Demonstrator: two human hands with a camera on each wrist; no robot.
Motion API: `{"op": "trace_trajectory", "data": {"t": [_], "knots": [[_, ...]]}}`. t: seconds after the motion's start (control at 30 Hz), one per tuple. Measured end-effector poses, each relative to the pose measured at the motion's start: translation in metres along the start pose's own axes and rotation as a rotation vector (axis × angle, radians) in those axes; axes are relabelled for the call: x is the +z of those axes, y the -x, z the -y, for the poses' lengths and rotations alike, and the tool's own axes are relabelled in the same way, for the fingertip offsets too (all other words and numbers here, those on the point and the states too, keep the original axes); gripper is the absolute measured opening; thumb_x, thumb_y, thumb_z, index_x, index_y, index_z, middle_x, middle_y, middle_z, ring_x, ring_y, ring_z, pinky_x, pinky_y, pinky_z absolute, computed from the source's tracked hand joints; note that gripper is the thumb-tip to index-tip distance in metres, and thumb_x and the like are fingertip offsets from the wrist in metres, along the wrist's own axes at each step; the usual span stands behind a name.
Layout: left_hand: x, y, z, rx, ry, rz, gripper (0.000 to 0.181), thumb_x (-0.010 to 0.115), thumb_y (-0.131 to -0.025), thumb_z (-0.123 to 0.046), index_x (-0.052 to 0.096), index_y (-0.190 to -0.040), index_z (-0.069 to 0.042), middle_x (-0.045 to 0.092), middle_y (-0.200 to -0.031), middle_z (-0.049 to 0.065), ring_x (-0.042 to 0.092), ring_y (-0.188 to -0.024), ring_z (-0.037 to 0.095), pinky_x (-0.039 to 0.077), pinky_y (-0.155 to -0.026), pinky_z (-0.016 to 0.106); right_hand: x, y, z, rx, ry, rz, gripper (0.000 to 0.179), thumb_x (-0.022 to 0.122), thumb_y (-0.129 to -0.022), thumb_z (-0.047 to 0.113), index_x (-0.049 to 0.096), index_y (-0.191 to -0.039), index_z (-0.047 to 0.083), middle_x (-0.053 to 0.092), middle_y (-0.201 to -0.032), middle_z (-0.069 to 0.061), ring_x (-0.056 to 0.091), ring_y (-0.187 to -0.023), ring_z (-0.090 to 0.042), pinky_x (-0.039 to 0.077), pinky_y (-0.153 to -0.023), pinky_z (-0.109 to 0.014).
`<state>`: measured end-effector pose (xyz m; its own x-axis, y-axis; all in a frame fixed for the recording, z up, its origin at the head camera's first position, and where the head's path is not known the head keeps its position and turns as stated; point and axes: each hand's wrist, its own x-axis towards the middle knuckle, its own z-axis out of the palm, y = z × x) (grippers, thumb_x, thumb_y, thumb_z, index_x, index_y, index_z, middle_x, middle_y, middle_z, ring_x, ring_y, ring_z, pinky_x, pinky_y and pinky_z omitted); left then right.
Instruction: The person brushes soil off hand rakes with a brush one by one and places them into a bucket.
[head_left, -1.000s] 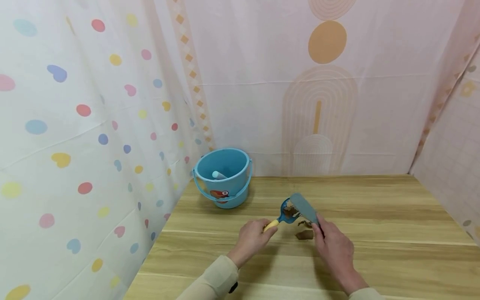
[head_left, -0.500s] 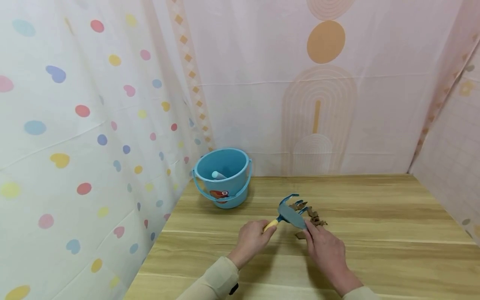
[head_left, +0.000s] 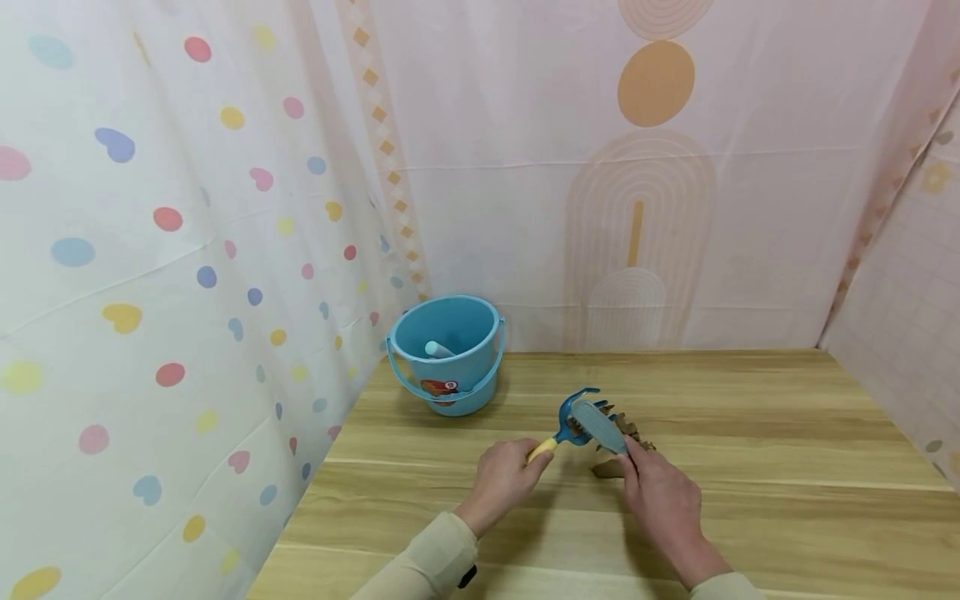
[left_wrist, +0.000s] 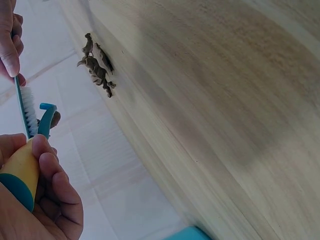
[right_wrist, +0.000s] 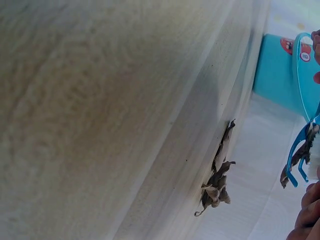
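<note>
My left hand (head_left: 504,479) grips the yellow handle (left_wrist: 26,167) of a small hand rake (head_left: 567,423) with curved blue tines. Dried brown leaf (right_wrist: 299,154) is caught among the tines in the right wrist view. Held at its near end by my right hand (head_left: 663,500), a blue-grey brush (head_left: 598,427) lies across the rake head. Its white bristles (left_wrist: 29,111) face the tines. More crumpled dried leaves (head_left: 609,469) lie on the table below, and the left wrist view shows several curled leaf pieces (left_wrist: 97,71) there.
A light blue bucket (head_left: 468,375) with a lowered handle stands at the back left of the wooden table (head_left: 772,450). A pale tube-like end (head_left: 437,350) shows inside it. Patterned curtains (head_left: 510,217) hang behind and at both sides.
The brush has swept from the rake's far side down towards its handle, then part way back out. Leaf bits now show to the right of the tines. My left hand has barely moved.
</note>
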<state>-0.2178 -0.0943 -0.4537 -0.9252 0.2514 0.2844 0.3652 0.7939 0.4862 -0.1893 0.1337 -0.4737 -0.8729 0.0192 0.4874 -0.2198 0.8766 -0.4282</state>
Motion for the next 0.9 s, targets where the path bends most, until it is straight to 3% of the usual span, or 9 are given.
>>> {"op": "trace_trajectory", "data": {"t": [0.3, 0.77, 0.9], "knots": [[-0.0013, 0.0003, -0.0012, 0.006, 0.011, -0.003, 0.026, 0.061, -0.097, -0.034, 0.069, -0.083, -0.014, 0.041, -0.052, -0.012, 0.040, -0.047, 0.004, 0.032, -0.046, 0.024, -0.0004, -0.0011, -0.0025, 0.013, -0.013, 0.001, 0.032, 0.066, -0.094, 0.022, 0.068, -0.124, 0.009, 0.071, -0.091, -0.014, 0.064, -0.063, -0.035, 0.043, -0.045, -0.045], [-0.0018, -0.0001, 0.0003, -0.003, -0.015, -0.004, 0.024, 0.059, -0.100, -0.033, 0.069, -0.084, -0.016, 0.040, -0.053, -0.012, 0.039, -0.048, 0.005, 0.031, -0.045, 0.025, -0.0063, -0.0006, -0.0015, 0.041, -0.021, 0.000, 0.033, 0.064, -0.096, 0.023, 0.069, -0.124, 0.007, 0.071, -0.092, -0.015, 0.061, -0.059, -0.031, 0.041, -0.043, -0.042], [-0.0033, -0.0008, 0.0009, -0.024, -0.011, -0.010, 0.026, 0.059, -0.100, -0.032, 0.067, -0.083, -0.015, 0.042, -0.053, -0.011, 0.040, -0.047, 0.006, 0.032, -0.046, 0.026, -0.0084, -0.0031, -0.0002, 0.028, -0.035, -0.077, 0.033, 0.065, -0.095, 0.022, 0.068, -0.123, 0.004, 0.069, -0.084, -0.015, 0.055, -0.052, -0.026, 0.038, -0.041, -0.039]]}}
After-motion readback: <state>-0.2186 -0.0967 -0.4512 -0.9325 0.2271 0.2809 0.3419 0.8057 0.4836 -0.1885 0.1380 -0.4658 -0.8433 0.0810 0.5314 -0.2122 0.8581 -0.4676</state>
